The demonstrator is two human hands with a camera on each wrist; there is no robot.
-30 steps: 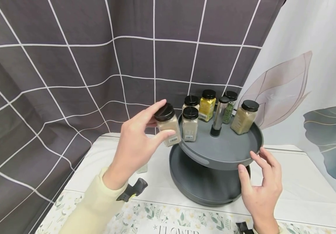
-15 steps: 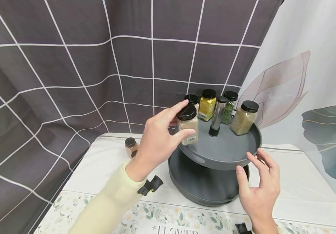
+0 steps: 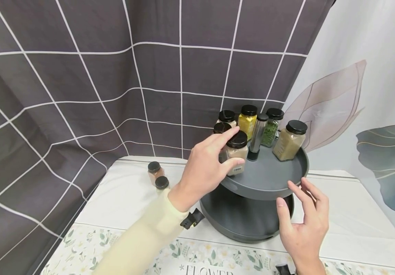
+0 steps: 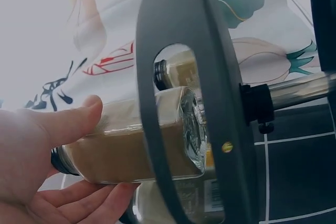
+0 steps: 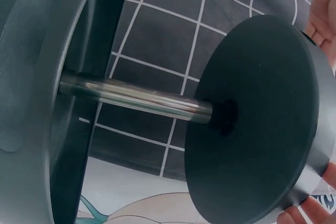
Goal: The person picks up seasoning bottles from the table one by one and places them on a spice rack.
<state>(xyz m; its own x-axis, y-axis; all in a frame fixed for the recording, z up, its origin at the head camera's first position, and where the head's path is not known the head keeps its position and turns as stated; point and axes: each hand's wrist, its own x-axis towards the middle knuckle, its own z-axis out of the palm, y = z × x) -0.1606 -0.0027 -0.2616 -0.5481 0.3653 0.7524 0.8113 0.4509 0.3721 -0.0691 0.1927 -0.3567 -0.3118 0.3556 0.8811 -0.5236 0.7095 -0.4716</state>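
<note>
My left hand (image 3: 202,166) grips a square glass spice jar (image 3: 237,152) with a black lid and pale brown powder. The jar is upright at the front left of the upper grey round tray (image 3: 273,177). In the left wrist view the jar's base (image 4: 191,135) shows through the slot in the tray's rim. Fingertips of my right hand (image 3: 304,225) rest at the tray's front right rim, thumb stretched below it. In the right wrist view, its fingers (image 5: 315,211) touch the rim's outer side. Beside the held jar, another black-lidded jar (image 3: 220,127) is partly hidden by my left hand.
On the upper tray stand a yellow jar (image 3: 247,124), a slim steel grinder (image 3: 257,137), a green herb jar (image 3: 270,131) and a tan powder jar (image 3: 289,144). A lower tray (image 3: 245,217) sits beneath, joined by a metal post (image 5: 152,100). Two jars (image 3: 156,173) stand left.
My left hand has carried the jar from left of the upper tray to a spot over its front left. My right hand's thumb has drawn slightly away from the rim.
</note>
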